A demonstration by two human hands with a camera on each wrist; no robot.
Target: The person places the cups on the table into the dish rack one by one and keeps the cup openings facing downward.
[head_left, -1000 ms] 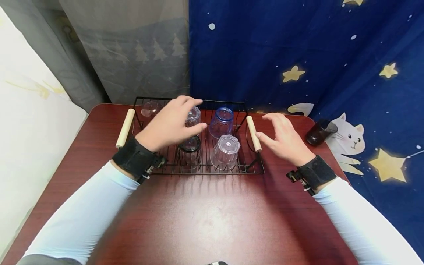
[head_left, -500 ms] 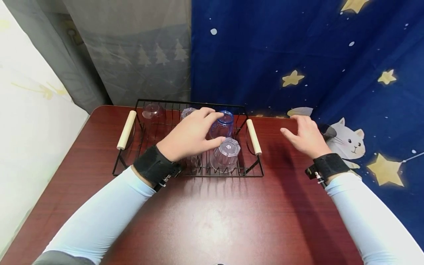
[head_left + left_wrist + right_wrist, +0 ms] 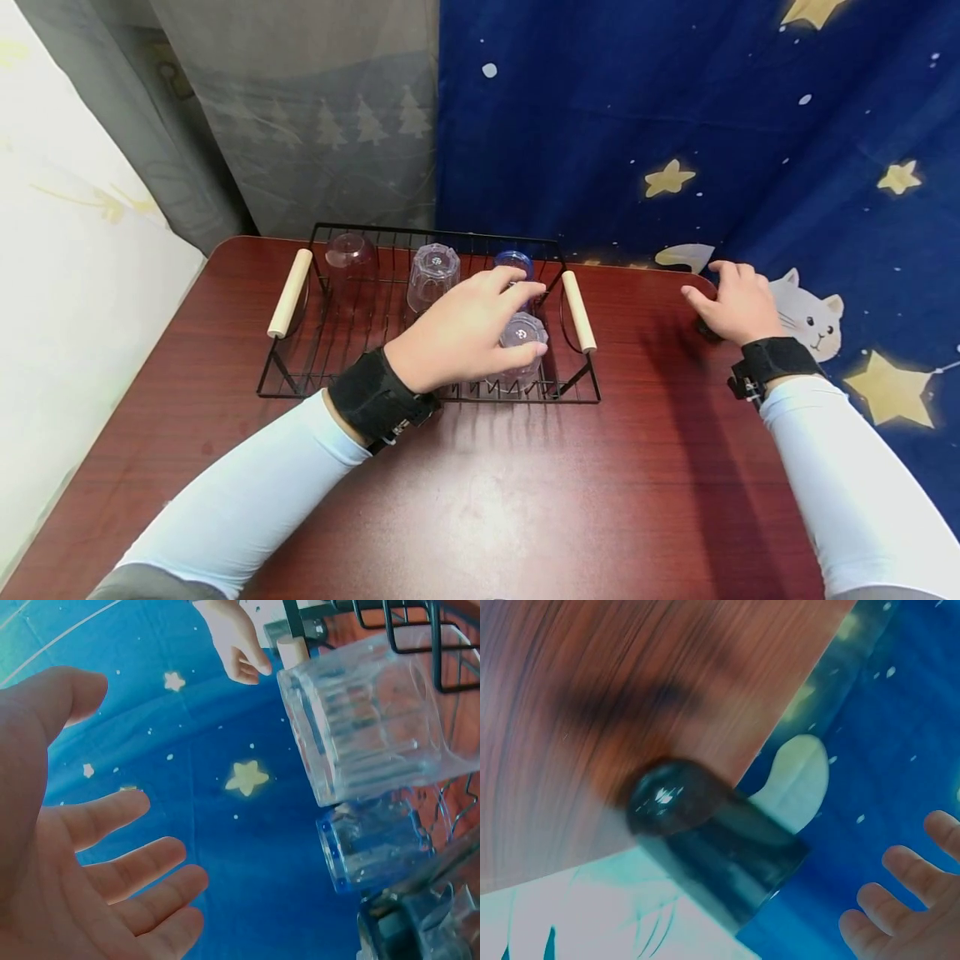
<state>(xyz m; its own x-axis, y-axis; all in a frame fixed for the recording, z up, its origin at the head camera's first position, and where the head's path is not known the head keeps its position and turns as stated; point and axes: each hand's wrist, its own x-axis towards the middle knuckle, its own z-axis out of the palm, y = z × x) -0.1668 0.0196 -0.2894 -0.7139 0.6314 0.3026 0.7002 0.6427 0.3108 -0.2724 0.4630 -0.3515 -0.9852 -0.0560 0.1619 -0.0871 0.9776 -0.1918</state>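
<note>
My left hand (image 3: 472,329) hovers, fingers spread and holding nothing, over the right half of a black wire rack (image 3: 330,395). Beneath it, partly covered, are an upside-down clear faceted glass (image 3: 375,712) and a blue glass (image 3: 375,844); a dark-rimmed glass (image 3: 390,934) shows in the left wrist view but is hidden in the head view. Above the table's far right corner, my right hand (image 3: 738,304) is also spread and holds nothing. Just by it stands a dark tinted glass (image 3: 712,840), mostly hidden behind that hand in the head view.
Another faceted glass (image 3: 433,279) and a plain clear glass (image 3: 349,254) stand in the rack's back row. Wooden handles (image 3: 290,293) rise at both rack ends. Curtains (image 3: 555,125) hang behind the reddish table (image 3: 480,500), and a white wall (image 3: 67,250) borders its left side.
My right hand has moved right, away from the rack's handle to the dark glass, which it now covers. My left hand has drifted right across the rack, uncovering the back faceted glass.
</note>
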